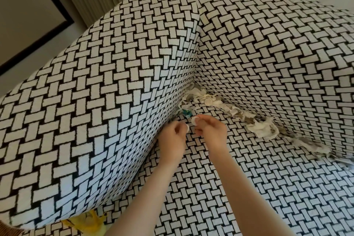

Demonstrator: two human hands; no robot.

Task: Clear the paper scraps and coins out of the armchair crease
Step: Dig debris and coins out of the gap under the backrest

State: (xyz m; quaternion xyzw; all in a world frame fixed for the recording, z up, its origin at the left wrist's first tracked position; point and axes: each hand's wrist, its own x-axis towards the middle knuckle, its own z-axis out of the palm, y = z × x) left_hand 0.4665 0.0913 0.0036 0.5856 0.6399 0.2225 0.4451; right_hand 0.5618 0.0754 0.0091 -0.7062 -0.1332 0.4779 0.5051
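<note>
- White paper scraps (264,130) and a coin (208,102) sit wedged in the crease between the armchair back and the seat (239,188), packed in tightly.
- Your left hand (172,138) and right hand (209,132) hang close together over the seat, fingers curled. You can't tell whether either pinches anything.
- Just past your fingertips lies a teal scrap (186,116), probably the nearest pick.
- Crowding that corner is the bulging armrest (95,101), and something yellow (88,222) pokes out below it.
</note>
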